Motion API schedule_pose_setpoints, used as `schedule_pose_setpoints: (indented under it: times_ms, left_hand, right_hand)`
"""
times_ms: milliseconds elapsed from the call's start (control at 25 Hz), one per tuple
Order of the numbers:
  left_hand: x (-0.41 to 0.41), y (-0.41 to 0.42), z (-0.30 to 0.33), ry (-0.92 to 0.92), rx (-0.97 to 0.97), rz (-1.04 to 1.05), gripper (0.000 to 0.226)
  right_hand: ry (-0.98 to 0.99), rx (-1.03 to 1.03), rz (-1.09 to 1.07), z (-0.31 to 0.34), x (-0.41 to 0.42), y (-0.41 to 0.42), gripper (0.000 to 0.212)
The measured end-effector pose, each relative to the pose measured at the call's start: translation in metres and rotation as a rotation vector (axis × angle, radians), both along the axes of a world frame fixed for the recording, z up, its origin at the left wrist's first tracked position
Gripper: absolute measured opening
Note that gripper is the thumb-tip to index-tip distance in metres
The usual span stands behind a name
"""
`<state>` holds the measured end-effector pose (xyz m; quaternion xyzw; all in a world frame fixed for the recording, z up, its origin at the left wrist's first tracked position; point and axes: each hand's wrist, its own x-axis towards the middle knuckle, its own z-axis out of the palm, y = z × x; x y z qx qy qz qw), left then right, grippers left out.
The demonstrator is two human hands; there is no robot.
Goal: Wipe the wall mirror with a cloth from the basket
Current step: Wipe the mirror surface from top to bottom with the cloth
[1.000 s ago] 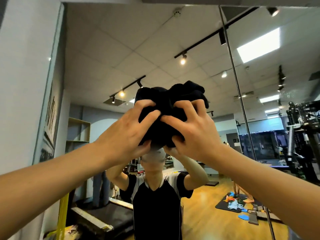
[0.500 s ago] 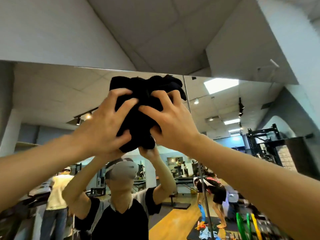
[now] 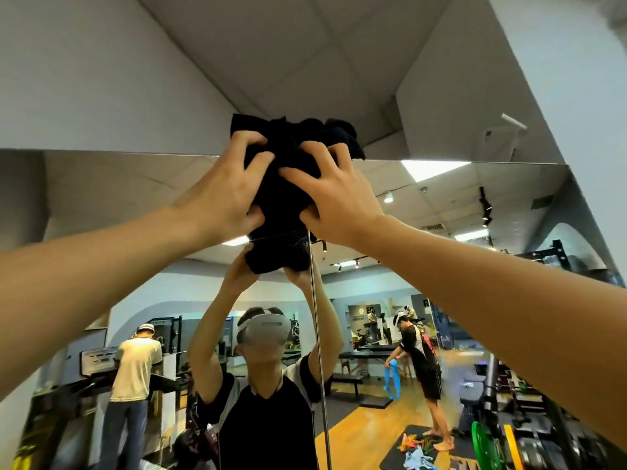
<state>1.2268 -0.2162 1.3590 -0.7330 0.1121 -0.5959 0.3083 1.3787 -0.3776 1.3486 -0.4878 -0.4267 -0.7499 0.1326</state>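
Observation:
A bunched black cloth (image 3: 288, 164) is pressed high against the wall mirror (image 3: 101, 212), right at its top edge where the glass meets the white wall. My left hand (image 3: 224, 195) grips the cloth's left side with spread fingers. My right hand (image 3: 336, 198) grips its right side. Both arms reach up overhead. The mirror shows my own reflection holding the cloth. No basket is in view.
A vertical seam (image 3: 317, 351) between mirror panels runs down just below the cloth. The white wall (image 3: 101, 79) and ceiling (image 3: 305, 45) lie above the mirror. Reflected in the glass are a gym floor, two other people and exercise equipment.
Both hands have carried the cloth upward along the mirror, from its middle to its top edge. My view has tilted up, so the wall and ceiling above the mirror now show.

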Motion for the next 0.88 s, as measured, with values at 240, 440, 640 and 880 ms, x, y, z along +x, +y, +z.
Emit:
schedule_pose_setpoints:
  times_ms: [240, 440, 640, 880]
  left_hand:
    - [0.044, 0.000, 0.017, -0.001, 0.004, 0.046, 0.068]
    - [0.092, 0.010, 0.036, 0.002, -0.037, 0.077, 0.064]
    - [0.144, 0.015, 0.062, -0.170, -0.170, 0.262, 0.049]
    - [0.207, 0.033, 0.066, -0.226, -0.266, 0.253, 0.066]
  right_hand:
    - [0.002, 0.019, -0.006, 0.017, 0.050, 0.004, 0.058]
    - [0.041, 0.023, -0.073, 0.039, 0.090, 0.017, 0.059]
    - [0.196, 0.032, -0.233, 0.070, 0.122, 0.043, 0.066]
    - [0.170, 0.086, -0.070, 0.078, 0.166, 0.064, 0.070]
